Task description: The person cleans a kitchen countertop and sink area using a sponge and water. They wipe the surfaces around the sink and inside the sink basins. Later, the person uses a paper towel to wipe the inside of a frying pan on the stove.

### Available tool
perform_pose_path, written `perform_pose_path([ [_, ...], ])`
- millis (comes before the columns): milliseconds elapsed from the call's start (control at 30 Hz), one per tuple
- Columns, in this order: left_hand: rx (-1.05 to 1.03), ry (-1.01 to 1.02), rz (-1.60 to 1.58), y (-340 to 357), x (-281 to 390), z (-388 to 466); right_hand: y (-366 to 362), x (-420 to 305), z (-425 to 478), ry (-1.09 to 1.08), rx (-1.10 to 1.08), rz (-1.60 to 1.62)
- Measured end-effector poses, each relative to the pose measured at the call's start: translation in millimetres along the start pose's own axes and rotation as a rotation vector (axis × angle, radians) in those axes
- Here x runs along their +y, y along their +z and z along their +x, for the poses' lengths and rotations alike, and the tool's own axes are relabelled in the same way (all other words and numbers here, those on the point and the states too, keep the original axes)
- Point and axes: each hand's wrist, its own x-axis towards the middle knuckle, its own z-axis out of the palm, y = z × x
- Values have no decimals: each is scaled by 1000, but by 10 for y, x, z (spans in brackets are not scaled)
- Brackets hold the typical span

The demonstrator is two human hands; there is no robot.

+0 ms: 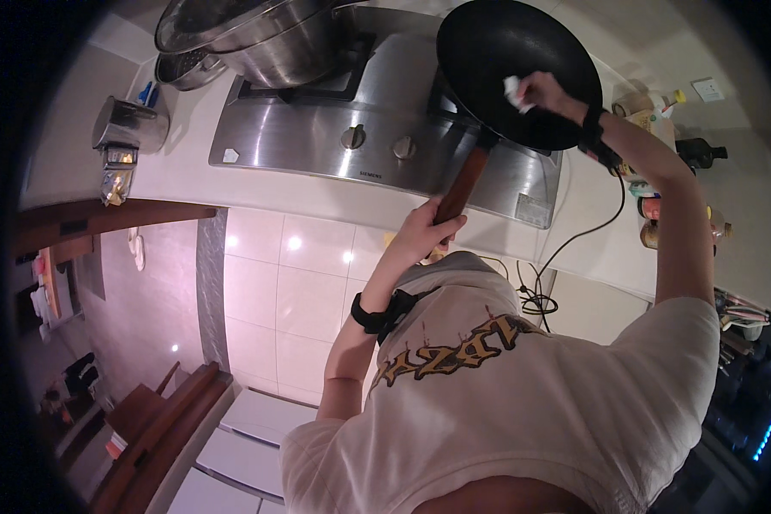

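Observation:
A black wok point(488, 54) rests over the right burner of a stainless steel gas stove point(308, 135), its wooden handle point(466, 180) pointing down toward my body. My left hand point(427, 231) is closed around the end of that handle. Inside the wok, my right hand point(543, 93) holds a crumpled white wipe or paper towel point(513, 93) against or just above the dark inner surface; contact cannot be told. Both wrists wear black straps, and a black cable hangs from the right one.
Large steel pots point(276, 58) stand over the left burner. A steel pot point(135, 125) and small packets point(117, 177) lie farther left on the counter. Bottles, among them a dark one point(697, 153), line the right side. The black cable point(581, 231) crosses the counter's front edge.

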Motion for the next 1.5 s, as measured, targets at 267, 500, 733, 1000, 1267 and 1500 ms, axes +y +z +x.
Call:
perform_pose_path([
  [267,-36,6,-18,-7,8,28,-492,12,149,400,173,171],
  [500,173,61,65,47,69,-103,10,-102,984,414,421,109],
  [733,120,35,186,17,262,-147,307,-1002,471,-6,-196,633],
  [1000,126,54,153,30,155,-106,-358,23,950,336,466,-277],
  [1267,170,48,193,5,188,-147,398,-1022,691,-70,-10,407],
  [1500,157,20,112,40,221,-145,-524,36,-20,-243,30,-791],
])
